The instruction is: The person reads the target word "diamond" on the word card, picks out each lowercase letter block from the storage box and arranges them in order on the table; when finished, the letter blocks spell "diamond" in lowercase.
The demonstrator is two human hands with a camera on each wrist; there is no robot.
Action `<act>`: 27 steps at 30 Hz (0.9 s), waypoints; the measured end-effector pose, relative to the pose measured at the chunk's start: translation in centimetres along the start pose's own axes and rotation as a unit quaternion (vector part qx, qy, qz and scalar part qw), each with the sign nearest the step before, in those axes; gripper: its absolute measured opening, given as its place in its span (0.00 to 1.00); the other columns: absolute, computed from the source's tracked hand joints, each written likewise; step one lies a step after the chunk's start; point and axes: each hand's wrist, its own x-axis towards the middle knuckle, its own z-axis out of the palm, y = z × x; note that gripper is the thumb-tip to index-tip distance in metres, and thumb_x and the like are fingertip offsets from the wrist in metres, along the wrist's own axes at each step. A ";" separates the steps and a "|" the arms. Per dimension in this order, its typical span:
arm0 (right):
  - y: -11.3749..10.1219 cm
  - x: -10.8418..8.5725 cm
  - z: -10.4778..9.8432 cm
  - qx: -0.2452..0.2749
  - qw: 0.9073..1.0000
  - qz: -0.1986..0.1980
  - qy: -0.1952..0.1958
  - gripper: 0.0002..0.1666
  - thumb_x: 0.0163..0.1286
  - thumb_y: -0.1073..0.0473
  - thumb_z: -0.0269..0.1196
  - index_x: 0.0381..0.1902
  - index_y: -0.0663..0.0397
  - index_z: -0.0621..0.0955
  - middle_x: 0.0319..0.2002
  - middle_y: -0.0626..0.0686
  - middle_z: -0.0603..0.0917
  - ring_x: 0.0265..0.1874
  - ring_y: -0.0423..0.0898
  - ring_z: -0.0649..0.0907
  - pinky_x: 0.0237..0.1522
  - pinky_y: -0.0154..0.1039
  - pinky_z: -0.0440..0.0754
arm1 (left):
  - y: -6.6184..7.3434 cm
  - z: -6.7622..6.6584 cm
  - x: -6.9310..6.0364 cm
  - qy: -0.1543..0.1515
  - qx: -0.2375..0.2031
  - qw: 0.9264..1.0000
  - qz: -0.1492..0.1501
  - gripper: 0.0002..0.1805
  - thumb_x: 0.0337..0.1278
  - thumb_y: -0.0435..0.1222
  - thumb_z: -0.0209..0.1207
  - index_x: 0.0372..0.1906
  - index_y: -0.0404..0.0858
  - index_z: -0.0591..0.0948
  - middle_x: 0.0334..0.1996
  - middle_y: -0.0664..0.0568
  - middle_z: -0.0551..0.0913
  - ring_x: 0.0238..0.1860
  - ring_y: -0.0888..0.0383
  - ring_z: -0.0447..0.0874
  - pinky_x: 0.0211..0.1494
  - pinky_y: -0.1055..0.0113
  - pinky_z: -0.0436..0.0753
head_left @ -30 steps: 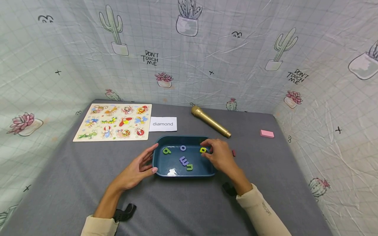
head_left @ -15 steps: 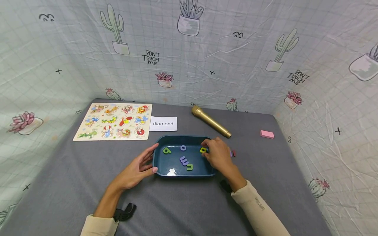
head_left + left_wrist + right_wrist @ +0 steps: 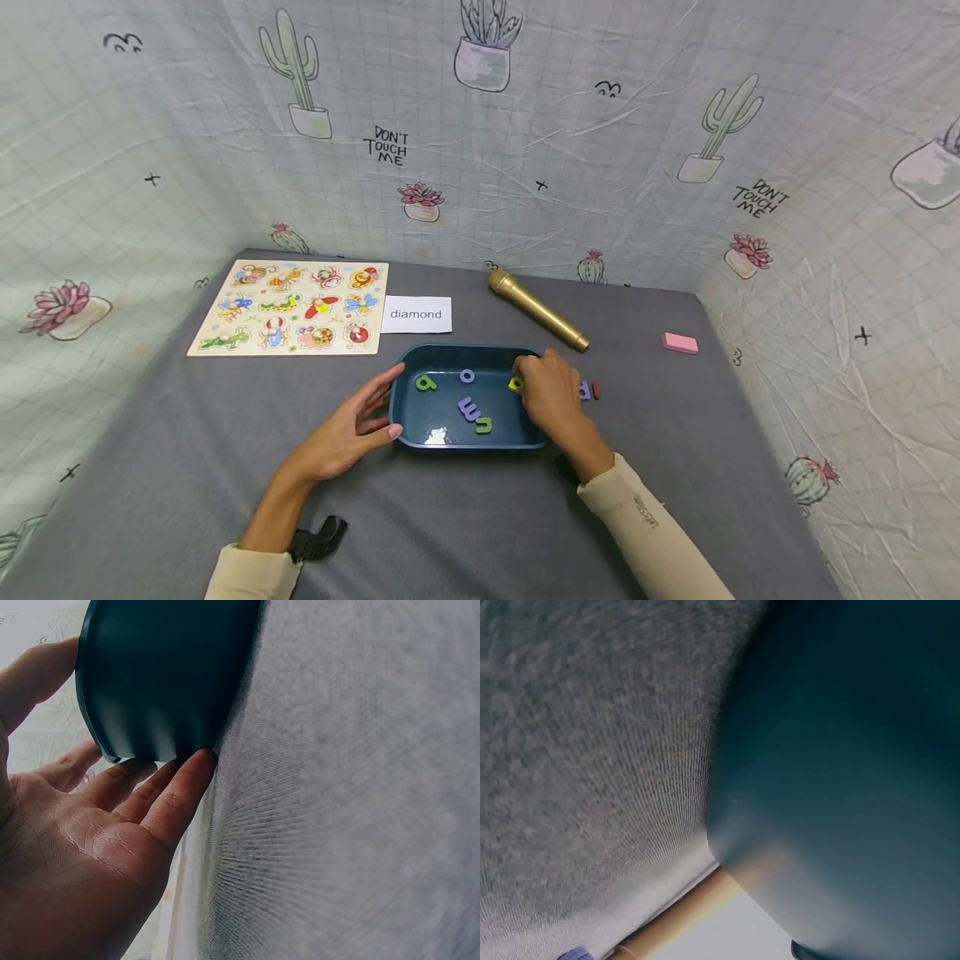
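Observation:
A dark teal tray (image 3: 442,437) lies on the grey cloth. My left hand (image 3: 345,433) rests against its left end, thumb and spread fingers touching the outside, as the left wrist view also shows. Inside at the right, the curled fingers of my right hand (image 3: 553,400) are at a yellow letter (image 3: 515,384), partly covering it; the thumb is hidden. Also in the tray are a green q-shaped letter (image 3: 425,382), a purple o (image 3: 467,377), a purple m (image 3: 468,409) and a green n (image 3: 483,426). The right wrist view shows the tray's outer wall (image 3: 840,787) but no hand.
Right of the tray lie a purple letter (image 3: 585,390) and a small red piece (image 3: 596,390). Behind are a gold microphone (image 3: 538,310), a "diamond" card (image 3: 417,315) and an insect puzzle board (image 3: 288,308). A pink block (image 3: 679,342) sits farther right.
My right fingers have curled in over the yellow letter, and the right forearm has shifted left, uncovering the purple letter beside the tray. The left hand stays in place.

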 end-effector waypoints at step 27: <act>-0.8 0.0 0.1 0.012 0.995 -0.091 -0.047 0.14 0.53 0.56 0.84 0.39 0.40 0.95 0.38 0.45 0.91 0.38 0.47 0.84 0.32 0.47 0.88 | -0.3 -0.1 0.1 -0.005 -0.010 1.000 0.009 0.46 0.73 0.30 0.64 0.87 0.41 0.53 0.85 0.35 0.55 0.79 0.29 0.63 0.74 0.42 0.76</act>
